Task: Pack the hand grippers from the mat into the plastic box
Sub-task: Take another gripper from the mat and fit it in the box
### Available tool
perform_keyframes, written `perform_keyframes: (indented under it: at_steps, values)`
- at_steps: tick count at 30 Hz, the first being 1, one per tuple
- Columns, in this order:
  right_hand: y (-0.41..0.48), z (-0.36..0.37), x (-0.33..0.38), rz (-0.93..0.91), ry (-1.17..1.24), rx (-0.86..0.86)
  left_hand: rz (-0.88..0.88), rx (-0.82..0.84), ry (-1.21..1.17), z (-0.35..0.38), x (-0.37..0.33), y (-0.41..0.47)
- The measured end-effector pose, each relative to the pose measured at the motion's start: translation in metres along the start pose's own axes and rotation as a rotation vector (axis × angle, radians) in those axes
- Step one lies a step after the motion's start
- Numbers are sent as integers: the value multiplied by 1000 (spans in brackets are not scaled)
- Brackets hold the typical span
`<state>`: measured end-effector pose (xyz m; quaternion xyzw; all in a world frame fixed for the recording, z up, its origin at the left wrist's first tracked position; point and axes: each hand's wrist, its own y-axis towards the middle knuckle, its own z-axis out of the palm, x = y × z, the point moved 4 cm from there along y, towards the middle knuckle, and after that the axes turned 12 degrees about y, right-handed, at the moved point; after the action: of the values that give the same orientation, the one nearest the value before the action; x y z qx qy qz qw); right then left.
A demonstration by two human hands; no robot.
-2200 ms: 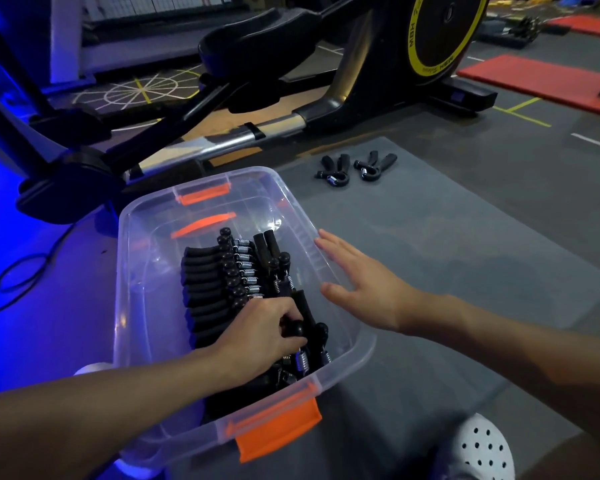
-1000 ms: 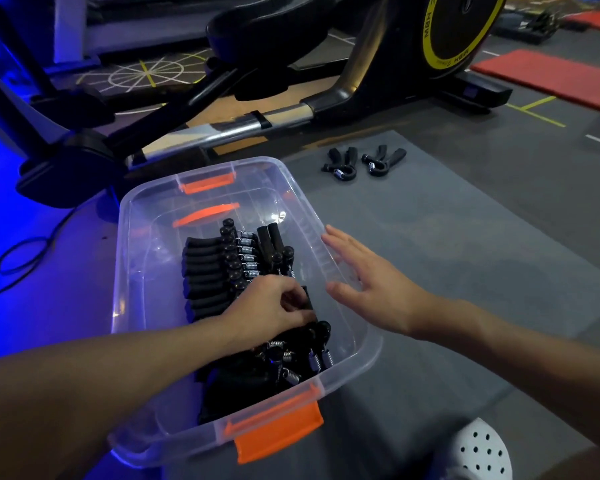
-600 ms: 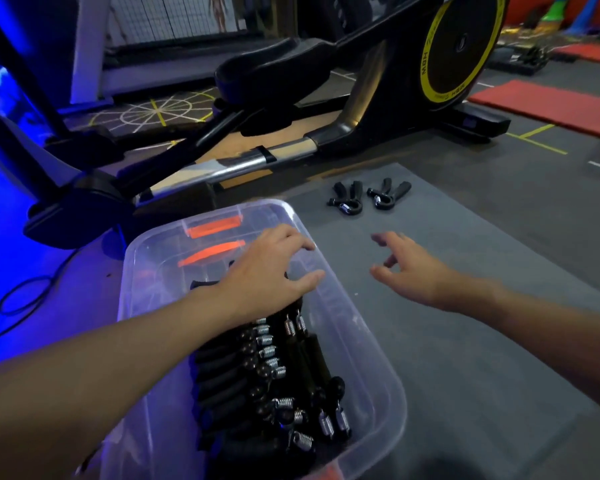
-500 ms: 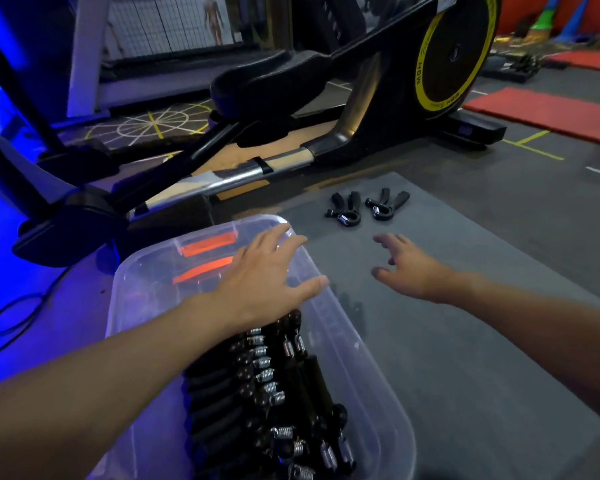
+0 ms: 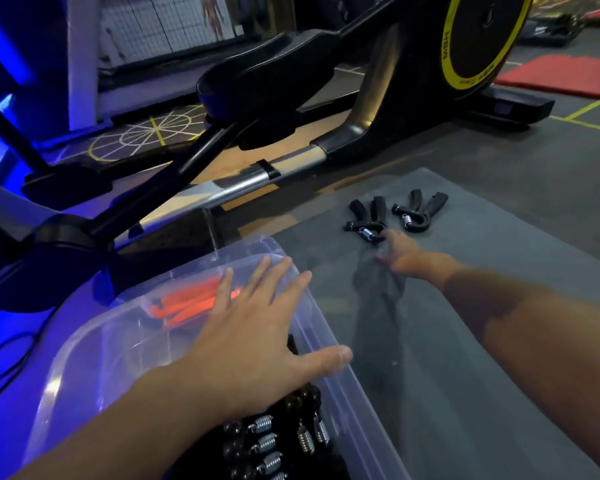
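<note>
Hands: our left hand (image 5: 257,344) and right hand (image 5: 407,263) were open, empty.
Risk: our hasty right reach could shove away the black sprung hand gripper (image 5: 366,221) just ahead.

On my feed, dark grey rubber flooring (image 5: 551,161) runs off to the right, crossed by yellow tape lines (image 5: 582,114). A black elliptical trainer (image 5: 326,98) fills the middle. Its flywheel cover (image 5: 482,39) is ringed in yellow at the upper right, and its silver rail (image 5: 257,174) slants down to the left over a tan strip of floor. Behind it I see a yellow spoked-circle floor marking (image 5: 146,136), a white post (image 5: 82,57) and a gridded wall panel (image 5: 160,26). A red mat (image 5: 561,76) lies far right. Strong blue light washes the left side, where a black cable (image 5: 0,362) loops on the floor.
</note>
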<state>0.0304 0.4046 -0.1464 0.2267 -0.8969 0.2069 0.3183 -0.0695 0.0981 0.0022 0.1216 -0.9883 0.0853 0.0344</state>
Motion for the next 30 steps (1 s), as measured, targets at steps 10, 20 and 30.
perform_keyframes:
  at_steps: [10, 20, 30]
  values:
    - [39, 24, 1, 60, -115, -64, -2, 13, -41, 2, 1, 4]
    - [2, 27, -3, -30, -61, -180, -8, 25, -57, 1, -2, -1]
    - [-67, -30, 31, -242, 58, -318, -33, -66, -96, -16, -6, -26]
